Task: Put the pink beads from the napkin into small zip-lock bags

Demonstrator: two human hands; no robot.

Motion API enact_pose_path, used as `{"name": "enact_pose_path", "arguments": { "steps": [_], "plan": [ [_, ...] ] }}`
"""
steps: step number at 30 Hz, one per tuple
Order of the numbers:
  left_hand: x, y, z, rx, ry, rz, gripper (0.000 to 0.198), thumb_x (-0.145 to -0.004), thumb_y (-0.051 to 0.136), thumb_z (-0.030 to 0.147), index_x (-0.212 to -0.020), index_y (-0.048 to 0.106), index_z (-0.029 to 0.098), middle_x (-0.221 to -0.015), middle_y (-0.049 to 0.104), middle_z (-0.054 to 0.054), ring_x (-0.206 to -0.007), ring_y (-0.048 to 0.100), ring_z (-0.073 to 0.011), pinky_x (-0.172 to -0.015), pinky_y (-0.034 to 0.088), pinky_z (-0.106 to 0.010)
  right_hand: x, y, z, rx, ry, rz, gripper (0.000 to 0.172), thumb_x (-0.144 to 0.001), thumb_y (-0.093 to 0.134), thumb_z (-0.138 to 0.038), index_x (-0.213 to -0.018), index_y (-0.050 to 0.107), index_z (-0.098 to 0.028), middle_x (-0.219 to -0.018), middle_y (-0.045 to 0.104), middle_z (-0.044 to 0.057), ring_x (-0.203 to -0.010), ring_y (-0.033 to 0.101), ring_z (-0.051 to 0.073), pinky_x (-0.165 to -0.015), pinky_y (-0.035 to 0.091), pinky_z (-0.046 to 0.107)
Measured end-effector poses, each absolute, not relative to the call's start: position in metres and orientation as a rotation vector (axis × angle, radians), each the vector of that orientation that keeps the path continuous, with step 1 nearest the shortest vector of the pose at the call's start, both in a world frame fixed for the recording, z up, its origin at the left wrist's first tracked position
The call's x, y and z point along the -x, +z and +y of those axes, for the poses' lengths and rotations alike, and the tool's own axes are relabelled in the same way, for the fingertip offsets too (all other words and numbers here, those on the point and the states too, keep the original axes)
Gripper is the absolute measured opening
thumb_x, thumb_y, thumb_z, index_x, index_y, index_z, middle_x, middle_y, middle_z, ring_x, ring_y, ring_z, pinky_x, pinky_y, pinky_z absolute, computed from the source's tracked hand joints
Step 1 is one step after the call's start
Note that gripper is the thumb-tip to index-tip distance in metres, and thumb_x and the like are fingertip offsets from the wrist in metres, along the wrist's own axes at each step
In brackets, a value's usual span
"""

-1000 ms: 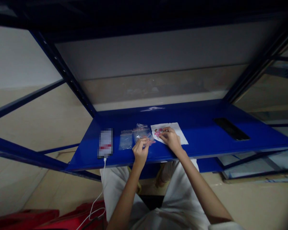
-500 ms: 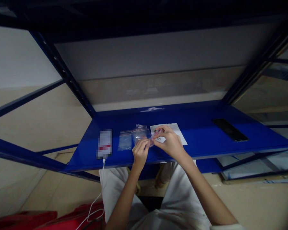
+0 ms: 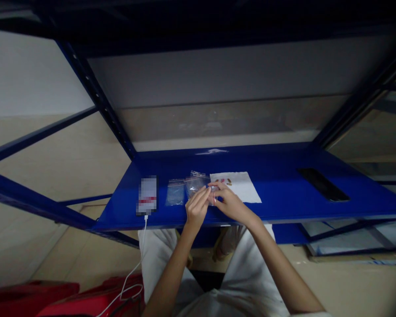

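My left hand [image 3: 197, 207] and my right hand [image 3: 229, 201] meet over the front of the blue shelf, fingers closed on a small clear zip bag [image 3: 213, 198] with a pinkish edge. Fingers cover most of this bag, so its contents cannot be made out. Just beyond my right hand lies a white paper sheet [image 3: 247, 187], with several small brown and pink pieces [image 3: 229, 181] near its left part. Left of my hands, more clear zip bags [image 3: 194, 182] overlap, and a flat one [image 3: 175, 192] lies beside them.
A phone [image 3: 148, 196] with a blurred screen and a white charging cable [image 3: 141, 255] lies at the left of the blue shelf [image 3: 270, 158]. On the right rests a black phone [image 3: 323, 184]. Blue rack posts [image 3: 95, 94] frame both sides. Red objects [image 3: 95, 297] sit low on the left.
My right hand has drawn closer to my left and lower, uncovering the small pieces on the paper. Both hands still hold the small bag. The view has shifted slightly.
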State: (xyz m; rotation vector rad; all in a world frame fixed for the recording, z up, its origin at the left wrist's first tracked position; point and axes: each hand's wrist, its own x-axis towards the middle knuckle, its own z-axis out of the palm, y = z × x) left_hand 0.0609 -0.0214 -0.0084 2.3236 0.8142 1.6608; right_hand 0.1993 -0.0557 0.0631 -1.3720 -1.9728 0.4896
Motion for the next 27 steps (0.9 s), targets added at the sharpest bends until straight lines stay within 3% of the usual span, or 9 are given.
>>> {"name": "enact_pose_path", "arguments": {
  "steps": [2,4,8,10,13,19,27],
  "plan": [
    [-0.06,-0.007,-0.022,-2.368,1.631,0.804,0.037,-0.083,0.046,0.01,-0.118,0.054,0.021,-0.108,0.065,-0.006,-0.106,0.058,-0.02,-0.088,0.05,-0.037,-0.205,0.064,-0.06,1.327,0.57,-1.952,0.02,-0.082,0.051,-0.023,-0.077,0.07,-0.021,-0.116,0.055,0.008,-0.108,0.051,0.021,-0.087,0.044,0.035],
    [-0.06,-0.006,-0.023,-2.37,1.626,0.814,0.036,-0.084,0.044,0.009,-0.115,0.056,0.022,-0.106,0.066,-0.006,-0.104,0.059,-0.019,-0.088,0.049,-0.036,-0.215,0.066,-0.064,1.357,0.606,-1.819,0.021,-0.083,0.05,-0.03,-0.082,0.07,-0.022,-0.117,0.055,0.008,-0.105,0.053,0.021,-0.073,0.049,0.03],
    [-0.061,-0.004,-0.022,-2.133,1.715,0.956,0.022,-0.083,0.047,0.012,-0.093,0.065,0.021,-0.089,0.07,-0.005,-0.088,0.064,-0.0171,-0.08,0.05,-0.031,-0.241,0.061,-0.065,1.458,0.474,-1.502,0.022,-0.079,0.054,-0.037,-0.087,0.069,-0.022,-0.103,0.062,0.009,-0.093,0.058,0.022,-0.051,0.045,0.023],
    [-0.06,-0.006,-0.02,-1.957,1.752,1.087,0.012,-0.08,0.054,0.018,-0.076,0.065,0.018,-0.075,0.068,-0.004,-0.072,0.064,-0.0154,-0.069,0.05,-0.027,-0.249,0.051,-0.061,1.513,0.351,-1.468,0.021,-0.077,0.057,-0.035,-0.086,0.07,-0.021,-0.094,0.065,0.008,-0.082,0.06,0.021,-0.051,0.045,0.024],
    [-0.06,-0.01,-0.016,-1.725,1.775,1.282,0.02,-0.078,0.056,0.027,-0.061,0.059,0.016,-0.056,0.061,0.0,-0.052,0.058,-0.012,-0.055,0.046,-0.022,-0.251,0.032,-0.054,1.611,0.254,-1.507,0.018,-0.077,0.055,-0.029,-0.085,0.07,-0.022,-0.089,0.066,0.006,-0.071,0.059,0.018,-0.058,0.046,0.028],
    [-0.061,-0.01,-0.017,-1.625,1.632,1.204,0.02,-0.082,0.05,0.03,-0.071,0.057,0.016,-0.056,0.061,0.0,-0.051,0.058,-0.0112,-0.055,0.045,-0.021,-0.237,0.005,-0.041,1.856,0.133,-1.459,0.021,-0.079,0.053,-0.033,-0.089,0.069,-0.023,-0.091,0.063,0.005,-0.071,0.059,0.018,-0.057,0.043,0.027],
    [-0.064,-0.009,-0.019,-1.825,1.545,1.249,0.02,-0.079,0.05,0.026,-0.062,0.05,0.018,-0.047,0.056,0.002,-0.044,0.055,-0.0104,-0.049,0.042,-0.019,-0.237,-0.007,-0.035,1.871,0.045,-1.431,0.025,-0.078,0.054,-0.039,-0.081,0.071,-0.021,-0.091,0.061,0.006,-0.084,0.058,0.02,-0.061,0.044,0.026]
  ]
}}
